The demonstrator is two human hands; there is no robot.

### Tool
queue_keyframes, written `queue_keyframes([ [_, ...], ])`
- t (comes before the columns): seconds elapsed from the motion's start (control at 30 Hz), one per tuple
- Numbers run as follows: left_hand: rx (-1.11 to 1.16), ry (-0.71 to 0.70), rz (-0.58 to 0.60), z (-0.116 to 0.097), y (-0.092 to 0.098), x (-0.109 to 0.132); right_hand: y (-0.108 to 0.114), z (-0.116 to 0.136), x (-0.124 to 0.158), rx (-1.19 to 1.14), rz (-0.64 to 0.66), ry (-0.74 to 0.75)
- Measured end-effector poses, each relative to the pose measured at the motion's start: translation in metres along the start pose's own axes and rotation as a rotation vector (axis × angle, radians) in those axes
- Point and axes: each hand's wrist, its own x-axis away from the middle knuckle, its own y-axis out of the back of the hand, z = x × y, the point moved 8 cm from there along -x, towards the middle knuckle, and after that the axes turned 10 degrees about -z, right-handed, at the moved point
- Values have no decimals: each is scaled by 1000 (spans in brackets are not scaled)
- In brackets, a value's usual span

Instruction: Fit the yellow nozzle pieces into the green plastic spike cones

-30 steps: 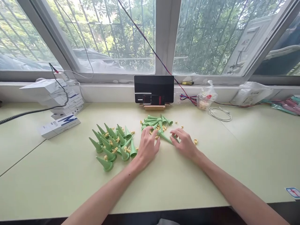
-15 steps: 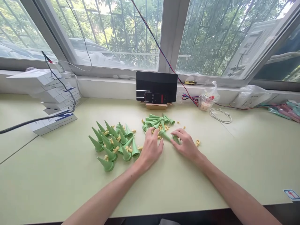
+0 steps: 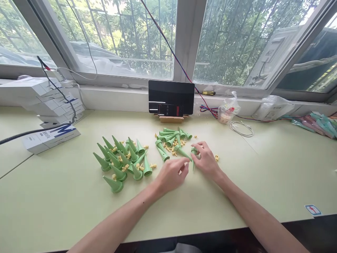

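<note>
My right hand [image 3: 206, 161] has its fingers closed round a green plastic watering spike [image 3: 193, 151], whose thin tip points down towards me. Just left of it, my left hand [image 3: 173, 173] is curled with thumb and fingertips together; whatever it may hold is hidden. Between the hands and the back lies a loose heap of green spikes [image 3: 170, 135] mixed with small yellow valves [image 3: 174, 153]. One spike [image 3: 181, 151] lies with its tip near my left fingers. To the left is a group of spikes [image 3: 116, 161] with yellow valves fitted or lying among them.
Behind the heap a black tablet [image 3: 171, 93] and a phone [image 3: 170, 110] showing a timer lean on a cardboard stand [image 3: 171, 119]. White boxes [image 3: 52, 137] are stacked at the left. A plastic bag [image 3: 228, 109] and a coiled white cable [image 3: 241, 129] lie at the back right.
My left hand has drawn back from the heap towards me, its fingers now curled. My right hand has turned the spike so its tip shows below the fingers. The view has shifted slightly right.
</note>
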Motion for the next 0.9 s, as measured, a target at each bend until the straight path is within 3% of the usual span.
queue_keyframes([
  [0.13, -67, -143, 192, -14, -21, 9, -3, -5, 1, -10, 9, -47],
  [0.23, -94, -146, 239, -14, -25, 10, -5, -8, 2, -28, 12, -78],
  [0.53, -89, -88, 220, -8, -19, 7, -6, -15, -3, -63, -3, -84],
  [0.73, -105, -36, 179, 2, -17, 5, 3, -19, -4, -146, -108, -141],
  [0.9, -43, 121, 8, 13, -2, -1, 21, -14, -3, -285, -254, -204],
])
